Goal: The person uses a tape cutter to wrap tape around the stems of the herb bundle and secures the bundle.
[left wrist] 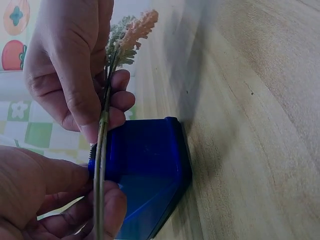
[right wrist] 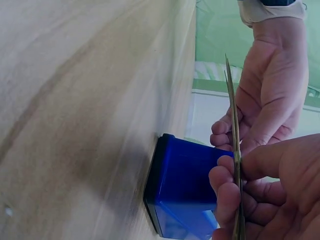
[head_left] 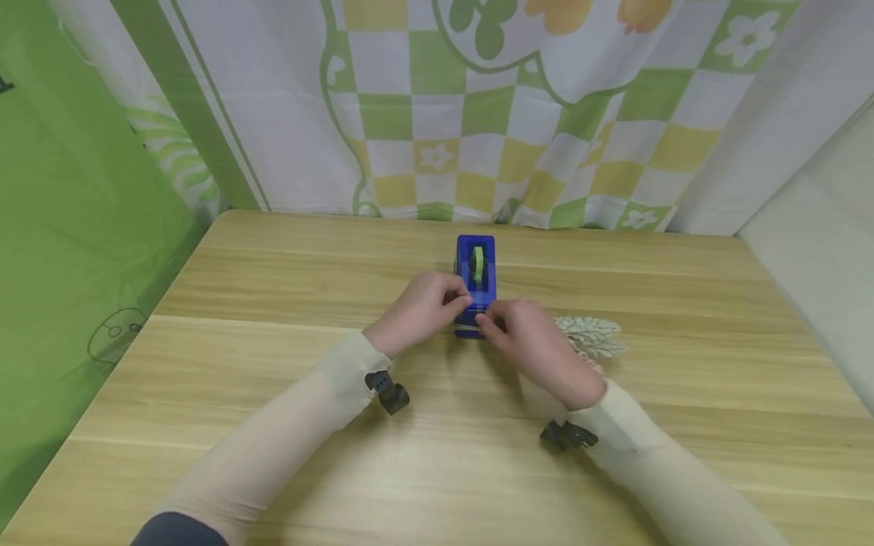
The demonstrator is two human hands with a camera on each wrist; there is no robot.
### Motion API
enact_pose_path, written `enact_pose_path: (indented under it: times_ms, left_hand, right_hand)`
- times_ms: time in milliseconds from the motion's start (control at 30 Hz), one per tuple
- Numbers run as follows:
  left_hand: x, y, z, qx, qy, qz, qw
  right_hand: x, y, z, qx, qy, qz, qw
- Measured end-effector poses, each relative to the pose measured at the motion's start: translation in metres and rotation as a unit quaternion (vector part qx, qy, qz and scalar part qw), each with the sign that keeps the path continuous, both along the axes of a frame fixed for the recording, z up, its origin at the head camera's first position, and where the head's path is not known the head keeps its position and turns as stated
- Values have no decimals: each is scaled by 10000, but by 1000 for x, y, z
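A blue tape dispenser (head_left: pixel 464 331) stands on the table, with a yellow-green tape roll (head_left: pixel 479 263) in its slot. My left hand (head_left: pixel 423 307) is at its front left, thumb and index finger pinched on the end of the clear tape at the cutter edge. My right hand (head_left: pixel 536 345) grips a thin bundle of dried wheat-like stems (left wrist: pixel 102 150) just in front of the dispenser. Pale green and peach flower heads (left wrist: pixel 135 37) stick out beyond the right hand. The bare stem ends (right wrist: pixel 230 90) reach across the left fingers. Those fingers partly hide the tape.
The wooden table (head_left: pixel 355 280) stretches out on all sides of the dispenser. A checked curtain (head_left: pixel 437 114) hangs along its far edge, and a green cloth (head_left: pixel 82 189) at the left. A thin black cable (head_left: pixel 112 334) loops by the left edge.
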State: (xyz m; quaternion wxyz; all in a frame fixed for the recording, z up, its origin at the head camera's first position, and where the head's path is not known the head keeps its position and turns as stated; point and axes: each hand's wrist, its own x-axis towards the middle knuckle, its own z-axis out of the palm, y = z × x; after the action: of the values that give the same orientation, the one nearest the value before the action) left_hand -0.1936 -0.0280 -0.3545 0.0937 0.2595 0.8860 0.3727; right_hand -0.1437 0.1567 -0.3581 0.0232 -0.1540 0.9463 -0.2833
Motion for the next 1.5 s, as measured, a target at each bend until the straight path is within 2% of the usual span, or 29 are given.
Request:
enact_pose_path:
  times_ms: [200,467,767,1133,1333,1500]
  left_hand:
    - [0,0,0,-26,-24,15,10000]
    - [1,0,-1,88,-26,-2,10000]
    - [1,1,-2,75,-17,25,10000]
    - [2,0,-2,89,-49,130,9999]
    - [6,-4,-6,225,263,211,9992]
    - [12,-12,-6,478,576,254,9969]
  right_hand:
    - [1,-5,-2,290,220,-168,9992]
    - [1,-8,-3,438,283,-302,9982]
    - [2,-7,-5,449,391,-195,9980]
    - [3,-4,-7,326,316,-90,9989]
    - [9,-2,-7,214,459,-16,9987]
    - [14,-1,-2,61,773,47,9970]
